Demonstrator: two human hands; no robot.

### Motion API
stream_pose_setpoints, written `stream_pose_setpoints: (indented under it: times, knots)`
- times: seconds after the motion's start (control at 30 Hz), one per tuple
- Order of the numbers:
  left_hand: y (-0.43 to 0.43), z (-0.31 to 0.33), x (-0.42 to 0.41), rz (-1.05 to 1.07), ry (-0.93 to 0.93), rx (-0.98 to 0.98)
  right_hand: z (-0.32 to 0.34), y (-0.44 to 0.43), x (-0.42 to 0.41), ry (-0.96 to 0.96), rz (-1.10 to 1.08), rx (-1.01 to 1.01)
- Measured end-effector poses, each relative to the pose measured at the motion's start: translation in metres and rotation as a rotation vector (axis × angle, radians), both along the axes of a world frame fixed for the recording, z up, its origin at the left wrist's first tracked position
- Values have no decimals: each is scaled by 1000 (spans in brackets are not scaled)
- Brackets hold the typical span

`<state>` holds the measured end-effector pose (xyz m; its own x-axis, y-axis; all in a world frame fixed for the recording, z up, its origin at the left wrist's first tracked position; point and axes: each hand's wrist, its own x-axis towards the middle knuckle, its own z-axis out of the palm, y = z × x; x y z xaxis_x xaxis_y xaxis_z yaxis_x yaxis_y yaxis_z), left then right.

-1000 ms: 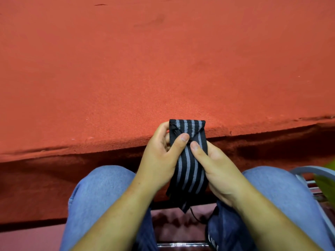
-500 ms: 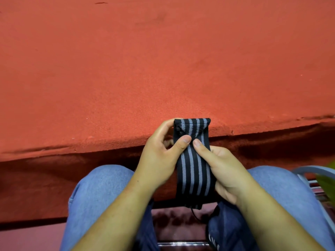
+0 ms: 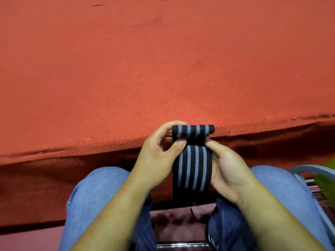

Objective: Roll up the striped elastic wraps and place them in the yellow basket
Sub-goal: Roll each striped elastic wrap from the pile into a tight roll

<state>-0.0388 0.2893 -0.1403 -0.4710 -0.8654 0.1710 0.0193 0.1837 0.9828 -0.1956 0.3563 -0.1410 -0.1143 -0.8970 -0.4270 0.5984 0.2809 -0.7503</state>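
Note:
A black elastic wrap with grey stripes (image 3: 192, 167) hangs between my knees, its top end turned over into a small roll at the table's near edge. My left hand (image 3: 155, 162) pinches the roll's left side with thumb in front and fingers behind. My right hand (image 3: 228, 171) holds the wrap's right edge, with its fingertips tucked under the roll. The strip's lower end trails down between my legs. A sliver of yellow-green (image 3: 324, 182), possibly the basket, shows at the right edge; I cannot tell for sure.
A red felt-covered table (image 3: 163, 69) fills the upper view, its front edge just beyond my hands. My jeans-clad knees sit below. A grey chair arm (image 3: 308, 169) curves at the right. A dark blue cloth (image 3: 224, 229) lies on my right thigh.
The wrap's top end, flat and folded a second ago, has been turned over into a tight small roll. Both hands rose slightly and the strip now hangs straighter.

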Motion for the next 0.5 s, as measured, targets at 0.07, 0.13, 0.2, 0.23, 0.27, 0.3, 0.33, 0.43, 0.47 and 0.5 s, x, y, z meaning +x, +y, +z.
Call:
stream_pose_setpoints:
  times: [0.07, 0.13, 0.2, 0.23, 0.27, 0.3, 0.33, 0.43, 0.47, 0.5]
  knots:
    - [2, 2, 1, -7, -27, -7, 2, 0, 0, -31, -4, 8]
    - [3, 3, 1, -4, -64, -19, 5, 1, 0, -36, 28, -2]
    - [4, 4, 1, -1, -94, -37, 6, 2, -1, -58, 58, -31]
    - [5, 4, 1, -1, -100, -50, 6, 3, -1, -66, 59, -50]
    - [5, 3, 1, 0, -105, -67, 6, 3, -1, -56, 61, -74]
    - [5, 2, 0, 0, -110, -89, 6, 4, 0, -26, 71, -96]
    - [4, 1, 0, 1, -115, -108, 6, 4, 1, 13, 87, -117]
    - [2, -2, 1, -8, -122, -122, 8, 3, 4, 90, 80, -145]
    - [2, -2, 2, -11, -125, -129, 7, 3, 4, 97, 62, -147]
    - [2, 0, 2, -16, -130, -133, 7, 2, 4, 102, 42, -144]
